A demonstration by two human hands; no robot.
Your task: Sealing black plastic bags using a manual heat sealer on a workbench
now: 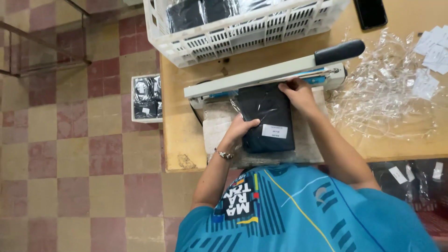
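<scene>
The white crate (242, 32) and the phone (370, 12) run off the top edge. The label (274, 131) on the black packet (268, 119) is too small to make out.

a small packing workshop

this looks like a modest packing room. a wooden desk (186, 140) with chipped edges carries a long-armed heat sealer (266, 77) with a black handle, and a pile of empty clear plastic bags (382, 88) lies beside it, with small white paper labels (431, 49) scattered near. a white plastic crate (242, 35) at the desk's far edge holds dark bagged goods, and a smaller box (147, 98) of the same bagged items stands on the floor. the floor (70, 154) is worn checkered tile in faded red and yellow, and more bagged pieces sit under the desk at the right.
</scene>
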